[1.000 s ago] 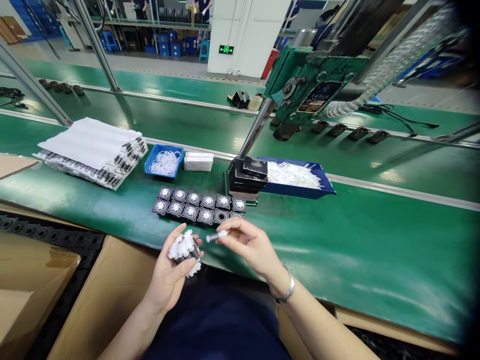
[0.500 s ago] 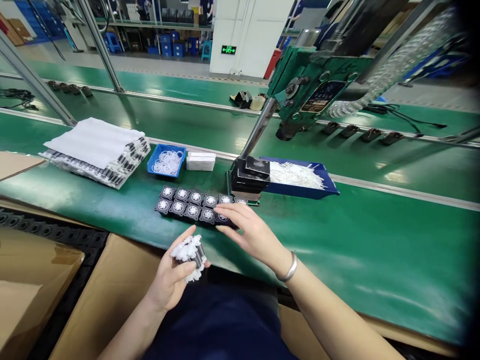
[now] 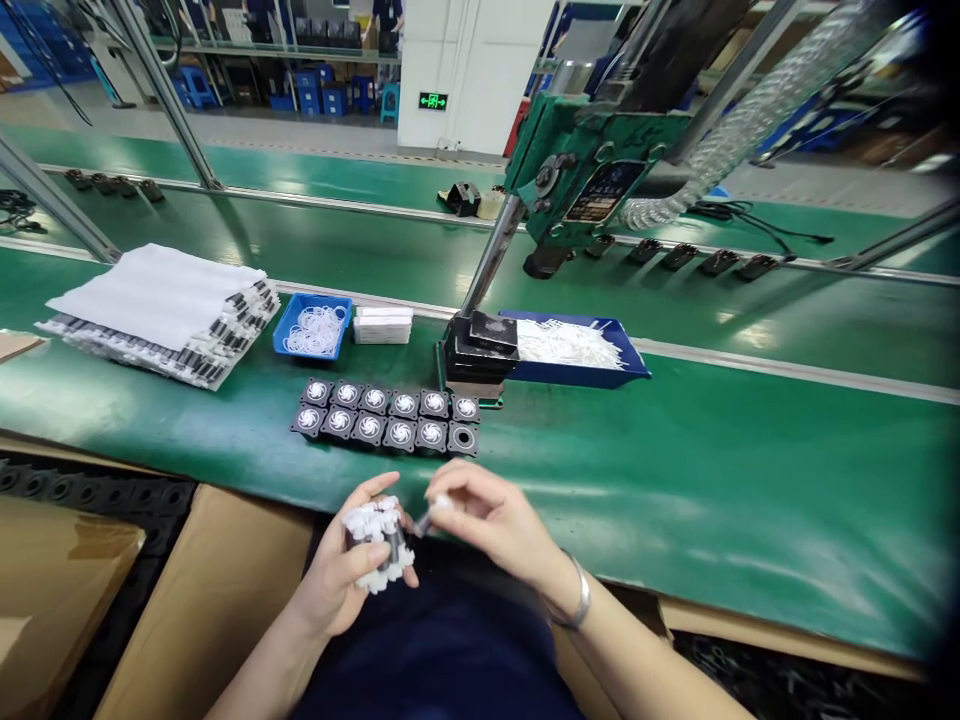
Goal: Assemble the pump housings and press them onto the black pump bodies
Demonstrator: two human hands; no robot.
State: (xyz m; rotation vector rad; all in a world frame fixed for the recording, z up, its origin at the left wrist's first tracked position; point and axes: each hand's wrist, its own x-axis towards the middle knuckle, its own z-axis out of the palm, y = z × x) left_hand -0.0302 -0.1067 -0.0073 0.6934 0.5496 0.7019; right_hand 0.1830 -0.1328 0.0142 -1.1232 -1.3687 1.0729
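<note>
My left hand (image 3: pixel 341 560) is closed around a bunch of small parts with white toothed ends and dark grey shafts (image 3: pixel 377 542), held over my lap at the bench edge. Close beside it, my right hand (image 3: pixel 491 515) pinches one such white-ended part (image 3: pixel 435 512), blurred by motion, its grey shaft slanting down to the left. Beyond the hands, two rows of black square housings (image 3: pixel 370 428) stand on the green bench. Most show a white swirl-shaped piece on top; the front right housing (image 3: pixel 463 438) shows a dark round centre instead.
A green press (image 3: pixel 592 180) rises over its black base (image 3: pixel 480 355). Behind are a blue tray of white strips (image 3: pixel 630 375), a blue bin of white rings (image 3: pixel 281 335), a white block stack (image 3: pixel 382 326) and layered white sheets with parts (image 3: pixel 161 300). Cardboard boxes (image 3: pixel 225 600) stand below the edge.
My right hand has drawn back from the housings toward my left hand and now pinches a white-ended part. The view has shifted slightly, and the front right housing is uncovered.
</note>
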